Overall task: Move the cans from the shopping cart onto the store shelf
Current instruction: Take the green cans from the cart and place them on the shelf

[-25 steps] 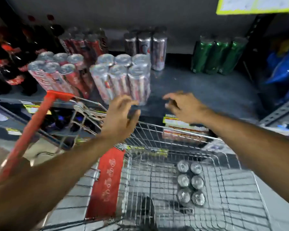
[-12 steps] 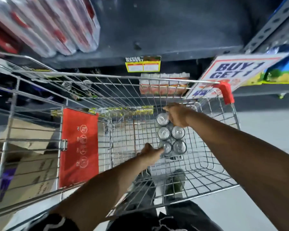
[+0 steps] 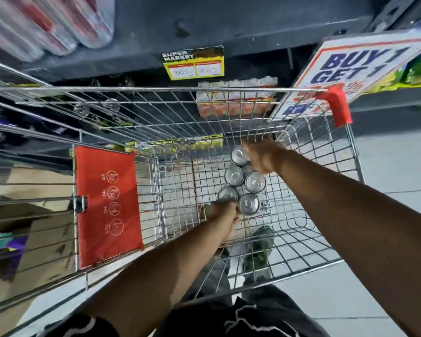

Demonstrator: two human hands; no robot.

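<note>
A pack of silver cans (image 3: pixel 243 182) stands upright on the wire floor of the shopping cart (image 3: pixel 180 90). My left hand (image 3: pixel 223 211) grips the near end of the pack, fingers curled around the closest can. My right hand (image 3: pixel 261 155) holds the far end and covers one can top. Both arms reach down into the cart. The dark store shelf (image 3: pixel 229 25) lies beyond the cart, with wrapped packs of red and silver cans (image 3: pixel 49 23) at its left.
A red child-seat flap (image 3: pixel 107 203) hangs inside the cart at left. A red corner guard (image 3: pixel 336 107) caps the cart's right rim. A "Buy 1 Get 1" sign (image 3: pixel 355 66) stands at right. Yellow price tags (image 3: pixel 195 63) line the shelf edge. Cardboard boxes (image 3: pixel 34 227) lie at lower left.
My view dropped from the shelf to the cart. Both hands went from the shelf edge down into the cart and closed on the two ends of the can pack.
</note>
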